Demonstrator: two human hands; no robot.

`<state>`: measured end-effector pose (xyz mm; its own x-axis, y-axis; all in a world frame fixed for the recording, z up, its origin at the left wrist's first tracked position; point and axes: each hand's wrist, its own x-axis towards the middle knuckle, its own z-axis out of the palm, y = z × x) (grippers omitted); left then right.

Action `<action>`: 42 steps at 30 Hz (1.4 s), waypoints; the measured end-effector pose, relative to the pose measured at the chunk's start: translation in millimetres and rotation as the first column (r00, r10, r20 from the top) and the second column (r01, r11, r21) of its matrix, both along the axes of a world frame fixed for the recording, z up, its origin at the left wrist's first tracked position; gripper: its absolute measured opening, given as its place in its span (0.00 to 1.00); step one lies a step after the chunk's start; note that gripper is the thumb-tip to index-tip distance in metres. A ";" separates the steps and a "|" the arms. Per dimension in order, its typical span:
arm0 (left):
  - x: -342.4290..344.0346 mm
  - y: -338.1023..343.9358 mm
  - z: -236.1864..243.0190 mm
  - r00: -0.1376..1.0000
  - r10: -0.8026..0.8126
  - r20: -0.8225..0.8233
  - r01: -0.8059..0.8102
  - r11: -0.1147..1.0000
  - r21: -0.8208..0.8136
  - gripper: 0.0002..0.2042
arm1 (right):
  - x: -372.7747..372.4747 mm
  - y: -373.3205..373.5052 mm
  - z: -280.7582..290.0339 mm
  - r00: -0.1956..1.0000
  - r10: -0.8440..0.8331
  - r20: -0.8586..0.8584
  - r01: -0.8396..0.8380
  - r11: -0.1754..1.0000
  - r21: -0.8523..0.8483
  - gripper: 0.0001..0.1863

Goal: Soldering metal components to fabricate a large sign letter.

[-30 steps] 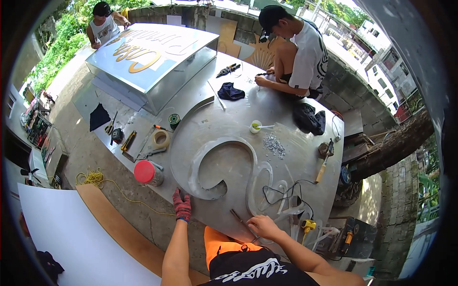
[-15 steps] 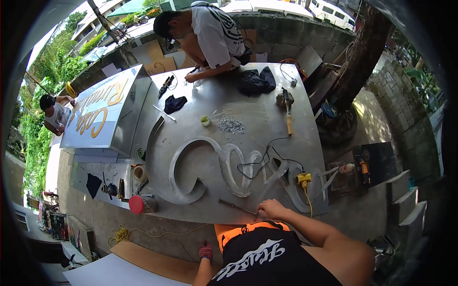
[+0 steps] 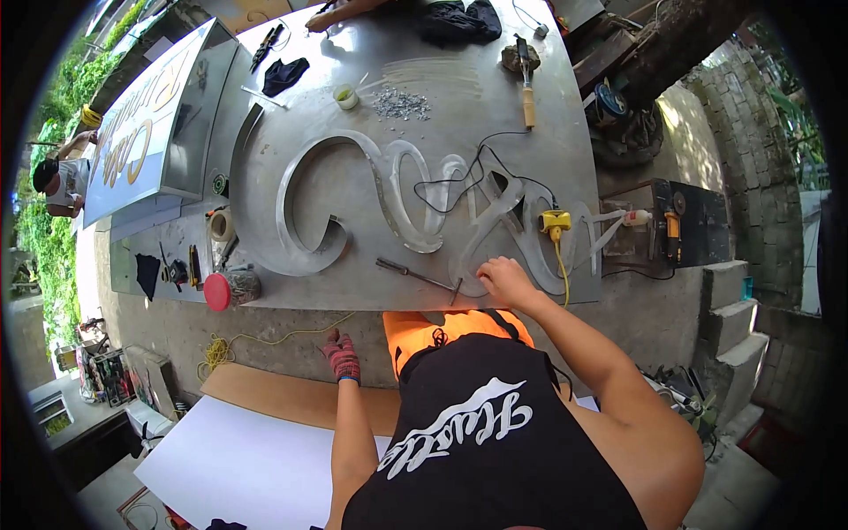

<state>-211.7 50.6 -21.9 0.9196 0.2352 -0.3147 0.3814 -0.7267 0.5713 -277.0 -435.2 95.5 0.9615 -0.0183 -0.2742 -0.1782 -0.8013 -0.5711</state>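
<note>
My right hand [image 3: 505,281] is bare and sits low over the near side of the metal-topped table [image 3: 389,287], its fingers loosely bent and apart. Just left of it lies a thin tool [image 3: 415,272] with a dark handle and a short crosspiece at its end; a small gap separates the two. Bent metal strips form a large curved letter shape [image 3: 287,194], with looping strips [image 3: 424,234] beside it. My left hand [image 3: 342,358], in a red and grey knit glove, hangs off the table's near edge with fingers spread. Nothing shows in it.
A yellow power outlet box [image 3: 555,221] with cords stands right of the strips. A wooden-handled soldering iron [image 3: 528,102] rests on a stone. Metal scraps [image 3: 402,104], a red-lidded jar [image 3: 231,290] and a boxed sign [image 3: 190,132] are around. Another person's arm [image 3: 340,13] reaches in at the far side.
The view has tipped down toward my body. My right hand has drawn a little away from the thin tool. My left hand has come up more fully into view, its fingers apart.
</note>
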 end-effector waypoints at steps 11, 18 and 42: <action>49.8 -16.6 26.5 0.986 0.150 0.079 -0.142 0.985 -0.097 0.23 | 97.0 50.0 -1.0 0.933 0.221 0.283 -0.162 0.962 -0.218 0.08; 136.1 -26.9 11.2 0.923 0.382 0.040 -0.315 0.814 -0.488 0.33 | 131.7 75.9 -20.7 0.924 0.332 0.190 -0.238 0.888 -0.393 0.10; 192.7 -64.8 -8.1 0.934 0.357 -0.005 -0.329 0.854 -0.403 0.29 | 138.9 74.2 -36.0 0.954 0.277 0.112 -0.216 0.898 -0.384 0.07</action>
<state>-19.0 -14.2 -29.9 0.8257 0.4103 -0.3872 0.5152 -0.2685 0.8139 -138.1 -361.0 59.5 0.9782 0.1563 -0.1369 0.1211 -0.9643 -0.2356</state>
